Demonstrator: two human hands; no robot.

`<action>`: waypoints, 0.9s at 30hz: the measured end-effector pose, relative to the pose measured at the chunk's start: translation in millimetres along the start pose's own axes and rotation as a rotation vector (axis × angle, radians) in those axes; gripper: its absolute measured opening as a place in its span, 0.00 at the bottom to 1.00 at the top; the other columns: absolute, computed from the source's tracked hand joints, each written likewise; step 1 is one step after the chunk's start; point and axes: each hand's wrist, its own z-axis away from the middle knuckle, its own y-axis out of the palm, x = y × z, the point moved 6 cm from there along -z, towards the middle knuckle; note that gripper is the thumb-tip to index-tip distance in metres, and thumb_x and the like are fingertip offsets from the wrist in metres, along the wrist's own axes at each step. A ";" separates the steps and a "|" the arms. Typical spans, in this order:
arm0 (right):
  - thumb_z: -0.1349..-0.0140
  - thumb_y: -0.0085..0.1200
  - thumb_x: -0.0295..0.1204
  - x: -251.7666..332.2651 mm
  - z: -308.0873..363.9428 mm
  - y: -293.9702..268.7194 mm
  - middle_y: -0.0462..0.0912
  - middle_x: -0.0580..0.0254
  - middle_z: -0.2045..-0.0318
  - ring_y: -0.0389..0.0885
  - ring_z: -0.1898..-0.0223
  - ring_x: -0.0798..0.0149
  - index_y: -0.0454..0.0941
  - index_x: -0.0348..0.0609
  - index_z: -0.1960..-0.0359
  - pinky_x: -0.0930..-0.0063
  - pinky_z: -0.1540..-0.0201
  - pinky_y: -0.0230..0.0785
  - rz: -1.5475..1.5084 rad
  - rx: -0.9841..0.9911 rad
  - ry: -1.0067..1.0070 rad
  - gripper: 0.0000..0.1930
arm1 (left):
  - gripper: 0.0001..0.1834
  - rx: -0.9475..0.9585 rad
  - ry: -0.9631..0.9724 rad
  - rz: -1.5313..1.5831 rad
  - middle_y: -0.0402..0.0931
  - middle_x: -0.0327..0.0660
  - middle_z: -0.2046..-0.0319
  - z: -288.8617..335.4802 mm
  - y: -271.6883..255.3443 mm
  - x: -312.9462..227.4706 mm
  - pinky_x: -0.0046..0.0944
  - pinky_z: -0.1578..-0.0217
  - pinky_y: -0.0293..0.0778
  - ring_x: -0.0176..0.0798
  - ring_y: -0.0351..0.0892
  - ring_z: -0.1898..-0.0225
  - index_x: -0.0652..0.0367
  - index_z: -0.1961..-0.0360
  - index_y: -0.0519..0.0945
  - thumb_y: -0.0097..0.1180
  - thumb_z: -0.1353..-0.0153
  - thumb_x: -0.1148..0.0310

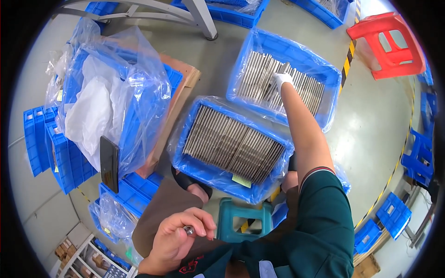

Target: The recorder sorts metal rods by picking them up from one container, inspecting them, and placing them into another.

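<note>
My left hand (178,234), bare, is raised near my lap with its fingers curled. Thumb and fingers pinch a small shiny round metal piece (189,230), whose exact kind I cannot make out. My right arm stretches forward to the farther blue crate (303,46). Inside it, my right hand (283,80), in a white glove, is closed on a grey metal strip (284,68) among rows of similar metal strips (256,74). The nearer blue crate (199,167), lined with clear plastic, holds tightly packed metal strips (232,143) standing in rows.
At left, a plastic-draped blue crate (174,76) rests on a wooden pallet (183,92), with a dark phone-like slab (109,162) at its edge. A teal stool (225,222) stands between my legs. A red stool (391,46) is at far right, beyond striped floor tape (346,65).
</note>
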 end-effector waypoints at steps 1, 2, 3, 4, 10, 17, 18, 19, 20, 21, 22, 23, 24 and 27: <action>0.46 0.54 0.34 -4.9 -8.2 -3.1 0.81 0.54 0.74 0.80 0.73 0.60 0.77 0.39 0.65 0.61 0.71 0.70 -0.006 0.005 0.031 0.11 | 0.25 0.009 -0.001 0.004 0.71 0.55 0.63 -1.3 0.3 0.1 0.42 0.64 0.72 0.46 0.74 0.68 0.66 0.70 0.76 0.51 0.40 0.48; 0.46 0.54 0.34 -9.3 -15.4 -12.4 0.81 0.54 0.74 0.80 0.73 0.60 0.77 0.39 0.65 0.61 0.71 0.70 -0.003 -0.009 0.031 0.11 | 0.24 0.048 -0.024 0.044 0.71 0.53 0.61 -2.5 2.1 1.7 0.41 0.60 0.70 0.43 0.73 0.65 0.66 0.68 0.76 0.51 0.39 0.51; 0.48 0.56 0.37 -1.5 -6.6 -8.0 0.82 0.52 0.71 0.81 0.69 0.58 0.78 0.38 0.63 0.62 0.66 0.71 0.171 -0.085 0.018 0.15 | 0.22 0.059 -0.042 0.073 0.71 0.51 0.60 -1.6 1.4 2.6 0.39 0.57 0.68 0.41 0.71 0.62 0.67 0.66 0.76 0.51 0.39 0.53; 0.50 0.57 0.40 9.7 7.3 -5.3 0.82 0.49 0.67 0.82 0.65 0.56 0.78 0.38 0.62 0.63 0.61 0.73 0.344 -0.162 0.002 0.19 | 0.22 0.044 -0.037 0.066 0.71 0.51 0.60 -0.6 0.4 1.7 0.39 0.57 0.68 0.41 0.71 0.62 0.67 0.66 0.76 0.51 0.39 0.53; 0.45 0.47 0.30 40.2 93.3 -20.9 0.79 0.48 0.55 0.78 0.52 0.52 0.80 0.39 0.59 0.65 0.52 0.71 0.454 -0.342 0.050 0.15 | 0.22 0.055 -0.030 0.055 0.71 0.51 0.59 5.0 1.1 1.6 0.39 0.57 0.68 0.40 0.72 0.62 0.66 0.65 0.76 0.51 0.38 0.53; 0.45 0.47 0.33 29.4 97.6 -34.3 0.80 0.46 0.57 0.79 0.54 0.50 0.78 0.38 0.59 0.64 0.53 0.71 0.428 -0.351 0.008 0.15 | 0.22 0.048 -0.031 0.061 0.71 0.51 0.59 8.4 1.0 4.6 0.38 0.57 0.68 0.40 0.72 0.62 0.65 0.65 0.76 0.51 0.38 0.52; 0.44 0.47 0.35 27.9 96.3 -35.7 0.80 0.48 0.57 0.79 0.54 0.51 0.78 0.40 0.59 0.64 0.53 0.72 0.439 -0.353 0.011 0.16 | 0.22 0.052 -0.033 0.064 0.71 0.51 0.59 7.7 1.7 4.9 0.38 0.57 0.68 0.40 0.72 0.62 0.65 0.65 0.76 0.51 0.38 0.52; 0.44 0.47 0.35 24.2 91.7 -35.7 0.80 0.48 0.57 0.79 0.54 0.51 0.78 0.40 0.59 0.64 0.53 0.72 0.442 -0.355 0.014 0.16 | 0.22 0.054 -0.036 0.067 0.71 0.51 0.59 6.9 2.8 5.9 0.38 0.57 0.68 0.40 0.72 0.62 0.65 0.65 0.76 0.51 0.38 0.52; 0.44 0.48 0.35 21.3 87.0 -36.1 0.80 0.49 0.57 0.79 0.54 0.52 0.78 0.41 0.59 0.63 0.53 0.72 0.488 -0.377 0.002 0.15 | 0.23 0.032 -0.017 0.040 0.71 0.53 0.61 6.1 2.8 6.1 0.40 0.60 0.70 0.43 0.73 0.65 0.66 0.67 0.76 0.51 0.39 0.51; 0.44 0.48 0.35 22.9 88.3 -33.2 0.80 0.50 0.57 0.79 0.54 0.53 0.79 0.42 0.59 0.63 0.54 0.72 0.531 -0.391 -0.012 0.15 | 0.25 0.003 0.004 0.010 0.71 0.55 0.63 6.0 2.0 4.9 0.42 0.63 0.71 0.45 0.74 0.67 0.66 0.68 0.76 0.51 0.40 0.49; 0.44 0.48 0.35 22.0 89.5 -30.0 0.80 0.50 0.57 0.79 0.54 0.53 0.79 0.42 0.59 0.63 0.54 0.72 0.532 -0.385 -0.011 0.15 | 0.25 -0.002 0.002 0.010 0.71 0.55 0.63 6.3 2.0 4.7 0.42 0.63 0.71 0.45 0.74 0.67 0.66 0.68 0.76 0.51 0.40 0.49; 0.45 0.49 0.35 21.6 90.6 -26.4 0.80 0.50 0.57 0.80 0.54 0.53 0.79 0.43 0.59 0.63 0.53 0.72 0.546 -0.388 -0.016 0.15 | 0.25 -0.002 0.003 0.001 0.71 0.55 0.63 6.7 2.3 4.2 0.41 0.63 0.72 0.45 0.74 0.68 0.66 0.68 0.76 0.51 0.40 0.49; 0.45 0.49 0.34 23.7 95.3 -21.8 0.80 0.51 0.57 0.80 0.54 0.54 0.79 0.44 0.59 0.63 0.53 0.72 0.561 -0.386 -0.022 0.14 | 0.25 -0.004 0.004 -0.008 0.71 0.56 0.63 7.5 1.8 4.0 0.41 0.64 0.72 0.45 0.74 0.68 0.66 0.68 0.76 0.51 0.40 0.49; 0.45 0.49 0.32 25.8 96.8 -19.8 0.80 0.52 0.57 0.80 0.55 0.54 0.80 0.45 0.60 0.64 0.54 0.73 0.574 -0.364 -0.020 0.13 | 0.25 -0.002 0.006 -0.030 0.71 0.56 0.64 7.0 0.8 4.3 0.41 0.64 0.72 0.45 0.73 0.68 0.66 0.69 0.76 0.50 0.40 0.48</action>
